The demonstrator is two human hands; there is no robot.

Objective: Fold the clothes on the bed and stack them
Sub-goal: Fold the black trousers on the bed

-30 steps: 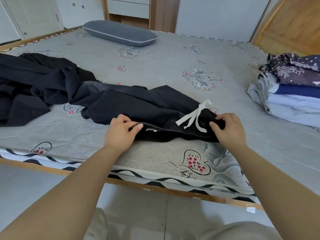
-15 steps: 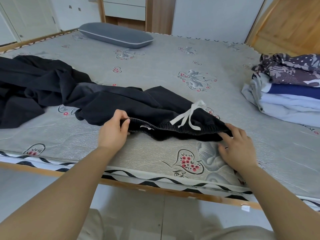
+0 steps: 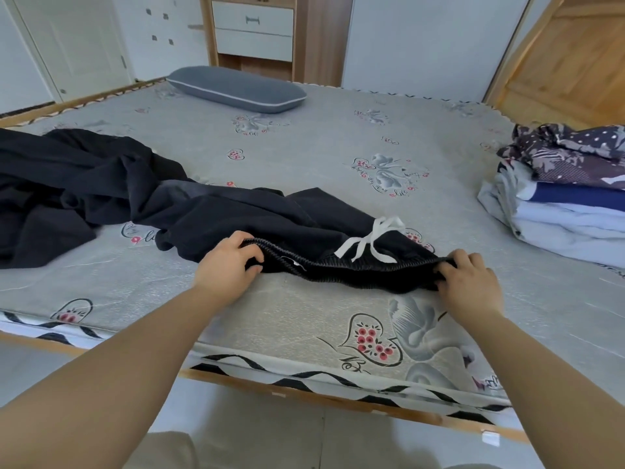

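A pair of black pants [image 3: 236, 214] with a white drawstring [image 3: 372, 243] lies across the near part of the bed [image 3: 304, 154], its legs trailing to the far left. The ribbed waistband [image 3: 351, 270] is stretched sideways near the bed's front edge. My left hand [image 3: 228, 264] grips the waistband's left end. At the right end my right hand [image 3: 468, 282] pinches the waistband. A stack of folded clothes [image 3: 568, 204] sits at the bed's right side.
A grey pillow [image 3: 236, 89] lies at the far end of the bed. More black fabric [image 3: 50, 184] is bunched at the left. Beyond the bed stand a wooden drawer unit [image 3: 253, 32] and a white door [image 3: 77, 45]. The front edge of the bed [image 3: 304, 390] runs below my hands.
My right hand has slid out along the waistband to its right end and gripped it there. The waistband is now stretched wider between both hands. My left hand kept its hold.
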